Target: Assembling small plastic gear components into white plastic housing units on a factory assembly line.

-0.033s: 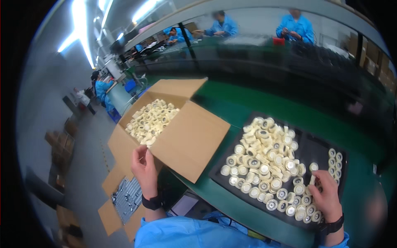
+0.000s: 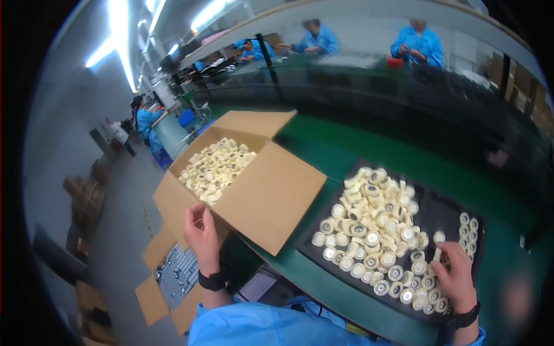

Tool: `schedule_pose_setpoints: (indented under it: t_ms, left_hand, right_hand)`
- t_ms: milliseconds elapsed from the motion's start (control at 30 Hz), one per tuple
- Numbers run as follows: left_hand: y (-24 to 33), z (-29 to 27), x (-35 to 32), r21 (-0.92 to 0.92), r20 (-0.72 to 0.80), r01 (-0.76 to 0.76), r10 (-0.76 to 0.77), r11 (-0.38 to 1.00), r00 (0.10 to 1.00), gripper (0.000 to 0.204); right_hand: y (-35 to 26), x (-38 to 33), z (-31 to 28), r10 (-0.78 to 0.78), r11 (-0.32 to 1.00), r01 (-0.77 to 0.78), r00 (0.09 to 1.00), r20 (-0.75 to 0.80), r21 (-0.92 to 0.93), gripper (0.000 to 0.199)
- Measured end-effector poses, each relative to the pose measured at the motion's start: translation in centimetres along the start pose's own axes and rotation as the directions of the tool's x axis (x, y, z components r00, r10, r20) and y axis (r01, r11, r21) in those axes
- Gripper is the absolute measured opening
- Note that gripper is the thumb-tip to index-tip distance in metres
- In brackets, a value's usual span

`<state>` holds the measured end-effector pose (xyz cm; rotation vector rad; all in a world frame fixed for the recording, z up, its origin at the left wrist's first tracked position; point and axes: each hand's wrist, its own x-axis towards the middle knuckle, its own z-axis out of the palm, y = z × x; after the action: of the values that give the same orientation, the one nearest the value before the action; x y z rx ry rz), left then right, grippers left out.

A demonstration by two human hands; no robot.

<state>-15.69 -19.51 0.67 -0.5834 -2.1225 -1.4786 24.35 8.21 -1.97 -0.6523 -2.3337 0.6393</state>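
Observation:
My right hand (image 2: 457, 275) is closed at the right side of a black tray (image 2: 434, 209), thumb and forefinger around a cream toothed gear (image 2: 437, 254). Many similar gears (image 2: 372, 237) lie heaped on that tray, some showing metal centres. A short double row of gears (image 2: 468, 230) stands along its right edge. Beside the near left corner of an open cardboard box (image 2: 277, 199), my left hand (image 2: 202, 236) is raised with thumb and fingers pinched together. Whatever is between them, if anything, I cannot make out. More cream gears (image 2: 216, 167) fill the box.
Both box and tray rest on a green table (image 2: 334, 294). At lower left, a second open carton (image 2: 151, 308) holds grey metal parts (image 2: 176, 277). Across the bench several people in blue work, one (image 2: 418, 45) at the back right. Stacked cartons (image 2: 83, 196) stand far left.
The whole scene sits slightly lower and farther right in view. Both hands keep nearly the same pose and place.

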Motion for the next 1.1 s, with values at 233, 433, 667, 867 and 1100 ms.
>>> schedule_pose_setpoints:
  t_ms: [233, 433, 667, 867, 1100]
  left_hand:
    - [-1.8, -2.3, -1.6, -0.093, -0.041, 0.051, -0.055, 0.994, 0.998, 0.010]
    - [-9.0, -2.6, -2.0, 0.306, 0.329, -0.040, -0.066, 0.951, 0.942, 0.027]
    - [-4.1, 12.0, -3.4, -0.290, 0.608, 0.312, -0.078, 0.905, 0.790, 0.037]
    - [-1.2, 19.9, -2.5, -0.456, 0.842, 0.769, -0.061, 0.447, 0.535, 0.054]
    - [-13.6, 10.2, 2.9, -0.644, 0.304, 0.455, -0.341, 0.614, 0.890, 0.035]
  right_hand:
    - [-1.2, -0.4, 0.7, 0.038, 0.999, -0.038, 0.999, 0.012, -0.028, 0.036]
    - [1.1, -0.2, 0.3, -0.104, 0.977, 0.109, 0.994, 0.036, -0.183, 0.039]
    - [6.3, 0.7, 3.3, -0.156, 0.972, 0.143, 0.986, -0.052, -0.188, 0.033]
    - [8.8, -1.0, 2.7, -0.172, 0.970, 0.144, 0.976, -0.136, -0.195, 0.031]
    - [8.9, -0.4, 2.9, -0.241, 0.969, 0.232, 0.964, -0.115, -0.085, 0.036]
